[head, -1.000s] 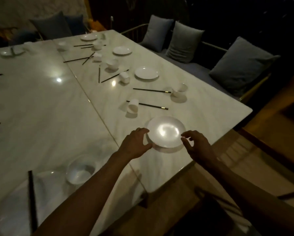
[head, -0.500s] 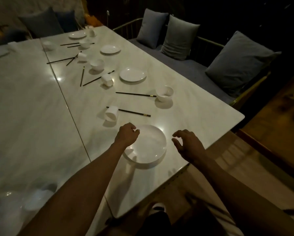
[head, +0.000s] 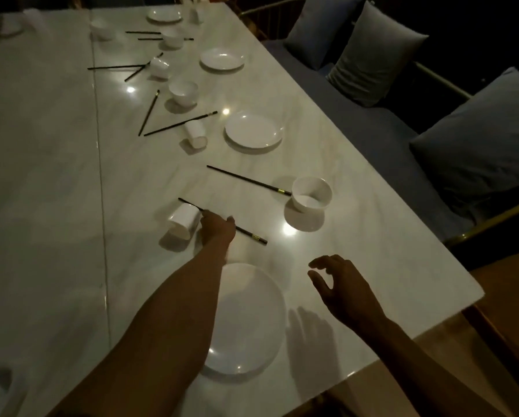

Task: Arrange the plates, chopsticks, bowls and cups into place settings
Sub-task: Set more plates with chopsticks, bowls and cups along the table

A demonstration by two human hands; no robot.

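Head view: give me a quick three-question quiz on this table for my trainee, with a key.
1. True or false: the cup nearest the left hand stands upright.
2. What does the right hand hold? A) a chopstick B) the bowl C) nothing
3. Fill in: the left hand is on a black ____ lying beside the tipped cup.

Key:
1. False. The cup lies on its side on the table.
2. C. The right hand hovers with loosely curled fingers above the table, right of the near plate; the bowl sits apart, further up.
3. Chopstick. Whether the fingers have closed round it cannot be told.
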